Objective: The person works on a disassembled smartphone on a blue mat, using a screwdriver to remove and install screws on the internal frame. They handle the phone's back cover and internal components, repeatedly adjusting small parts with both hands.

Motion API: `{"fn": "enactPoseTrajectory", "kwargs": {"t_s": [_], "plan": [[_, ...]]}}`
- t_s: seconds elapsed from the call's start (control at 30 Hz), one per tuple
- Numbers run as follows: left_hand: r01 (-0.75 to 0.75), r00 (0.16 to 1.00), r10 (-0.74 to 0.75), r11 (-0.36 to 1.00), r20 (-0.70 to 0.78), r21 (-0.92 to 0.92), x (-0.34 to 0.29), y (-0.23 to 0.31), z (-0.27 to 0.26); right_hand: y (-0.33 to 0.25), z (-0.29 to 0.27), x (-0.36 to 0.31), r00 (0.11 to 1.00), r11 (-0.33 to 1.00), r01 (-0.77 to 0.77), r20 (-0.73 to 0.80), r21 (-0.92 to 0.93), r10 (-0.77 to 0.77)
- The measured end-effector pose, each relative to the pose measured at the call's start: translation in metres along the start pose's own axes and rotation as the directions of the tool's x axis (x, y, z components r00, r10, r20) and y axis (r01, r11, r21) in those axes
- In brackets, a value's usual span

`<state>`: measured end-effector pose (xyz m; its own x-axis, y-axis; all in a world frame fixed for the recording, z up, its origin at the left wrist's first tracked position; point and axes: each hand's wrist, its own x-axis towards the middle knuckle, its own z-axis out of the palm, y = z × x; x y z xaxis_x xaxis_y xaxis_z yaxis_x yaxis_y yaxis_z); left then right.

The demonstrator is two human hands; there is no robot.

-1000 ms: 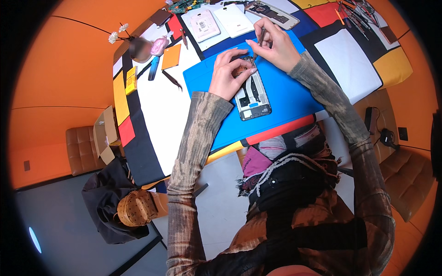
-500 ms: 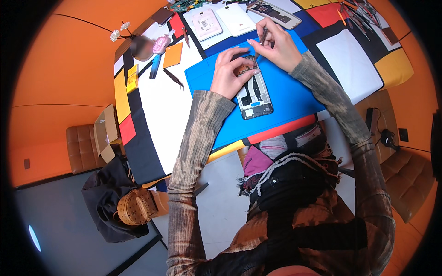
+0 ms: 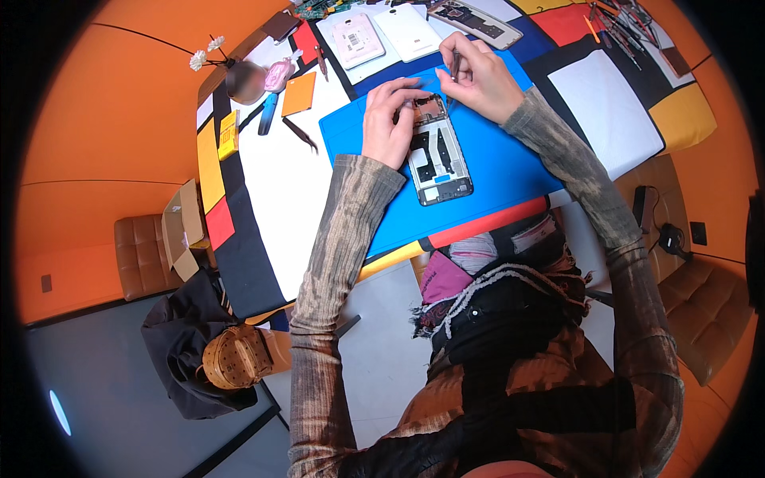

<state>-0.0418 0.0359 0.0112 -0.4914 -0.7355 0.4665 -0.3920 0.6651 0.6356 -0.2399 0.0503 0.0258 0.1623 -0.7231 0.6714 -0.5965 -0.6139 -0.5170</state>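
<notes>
A disassembled phone frame [image 3: 441,159] lies lengthwise on a blue work mat [image 3: 362,209], with coppery and black inner parts showing. My left hand [image 3: 388,126] rests at the frame's upper left side, fingers apart and loosely bent. Its index fingertip reaches the frame's top edge, and the thumb is drawn back beside the fingers. Just right of the frame's top, my right hand [image 3: 488,80] pinches a thin dark tool [image 3: 455,67], held steeply with its lower end by the frame's upper right corner. The fingers partly hide it, so its exact kind is unclear.
Beyond the mat lie a pink phone back [image 3: 358,40], a white one [image 3: 409,34] and another phone frame [image 3: 478,22]. Several slim tools [image 3: 625,30] are heaped at far right. A flower vase [image 3: 245,83] and yellow box [image 3: 229,135] stand left; a white sheet [image 3: 606,111] lies right.
My left thumb has drawn back off the phone frame, baring its upper inner parts. My right hand has shifted slightly right with the tool, away from the frame's top.
</notes>
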Motion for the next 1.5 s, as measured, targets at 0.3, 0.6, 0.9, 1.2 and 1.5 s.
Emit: {"fn": "enactPoseTrajectory", "kwargs": {"t_s": [0.3,0.6,0.9,1.2,1.5], "plan": [[0.031,0.998,-0.029,0.999,-0.054,0.039,-0.0008,-0.0038,0.0022,0.0044,0.0018,-0.0004,0.999,0.997,0.035,0.025,-0.064,-0.033],[0.031,0.997,-0.027,0.998,-0.069,0.056,-0.001,-0.0044,0.0025,0.0041,0.0027,-0.0004,0.998,0.995,0.06,0.013,-0.081,-0.059],[0.033,0.997,-0.029,0.998,-0.074,0.046,-0.0011,-0.0051,0.0033,0.003,0.0029,-0.0005,0.999,0.997,0.053,0.009,-0.058,-0.053],[0.038,0.997,-0.034,0.998,-0.071,0.049,-0.0006,-0.0045,0.0037,0.0025,0.0018,-0.0004,0.998,0.996,0.04,0.048,-0.078,-0.036],[0.03,0.995,-0.025,0.998,-0.094,0.059,-0.0006,-0.0048,0.0036,-0.0045,-0.0008,-0.0009,0.976,0.956,0.216,0.051,-0.197,-0.21]]}}
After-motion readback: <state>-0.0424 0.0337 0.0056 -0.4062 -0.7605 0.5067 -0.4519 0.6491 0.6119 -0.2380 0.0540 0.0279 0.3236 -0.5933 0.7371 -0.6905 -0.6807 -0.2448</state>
